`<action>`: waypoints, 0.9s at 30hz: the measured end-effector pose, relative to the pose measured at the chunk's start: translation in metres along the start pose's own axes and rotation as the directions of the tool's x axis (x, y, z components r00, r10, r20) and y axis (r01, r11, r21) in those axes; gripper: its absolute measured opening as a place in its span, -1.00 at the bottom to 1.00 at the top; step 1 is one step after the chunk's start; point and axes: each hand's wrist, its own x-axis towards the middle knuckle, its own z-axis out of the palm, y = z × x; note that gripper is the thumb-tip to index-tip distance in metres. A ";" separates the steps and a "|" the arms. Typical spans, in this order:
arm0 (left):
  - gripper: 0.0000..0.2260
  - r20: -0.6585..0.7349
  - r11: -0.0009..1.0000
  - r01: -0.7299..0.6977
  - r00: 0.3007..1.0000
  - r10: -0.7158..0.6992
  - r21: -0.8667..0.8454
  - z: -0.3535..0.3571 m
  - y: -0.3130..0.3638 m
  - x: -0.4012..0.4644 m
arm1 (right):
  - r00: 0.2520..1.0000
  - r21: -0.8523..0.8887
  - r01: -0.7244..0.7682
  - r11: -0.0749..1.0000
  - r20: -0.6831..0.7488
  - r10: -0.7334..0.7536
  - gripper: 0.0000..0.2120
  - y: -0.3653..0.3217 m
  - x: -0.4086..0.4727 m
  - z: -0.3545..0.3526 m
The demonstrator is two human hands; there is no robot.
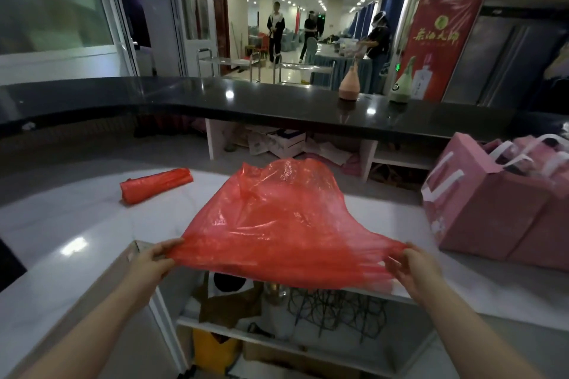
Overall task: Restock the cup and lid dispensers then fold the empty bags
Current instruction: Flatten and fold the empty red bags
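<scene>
Your left hand (154,258) and right hand (409,268) each pinch the red bag (274,224), stretched above the bench (77,224); rolled bag (155,184) at 10 o'clock.

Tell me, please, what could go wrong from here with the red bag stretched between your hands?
The thin red plastic bag is pulled taut between the left hand and right hand, so the film might tear at the pinched corners. Its far end billows above the white counter, so trapped air may spoil a flat fold.
</scene>
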 end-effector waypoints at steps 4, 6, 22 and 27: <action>-0.55 0.082 0.994 0.091 0.993 -0.085 -0.066 0.015 0.001 -0.002 | 0.999 -0.176 0.043 0.983 -0.015 -0.047 -0.21 0.010 -0.008 -0.002; -0.56 0.086 0.989 0.109 0.991 -0.101 -0.103 0.022 0.003 -0.003 | 0.988 -0.371 0.109 0.922 -0.059 -0.140 -0.20 0.010 -0.015 -0.004; -0.68 0.028 0.999 -0.036 0.999 0.036 0.029 0.044 0.017 -0.007 | 0.885 -0.719 0.355 0.597 0.052 -0.463 -0.89 0.020 -0.063 0.008; -0.66 -0.129 0.978 -0.030 0.990 0.058 0.207 0.059 0.031 0.029 | 0.869 -0.690 0.387 0.612 0.052 -0.491 -0.90 0.003 -0.026 0.031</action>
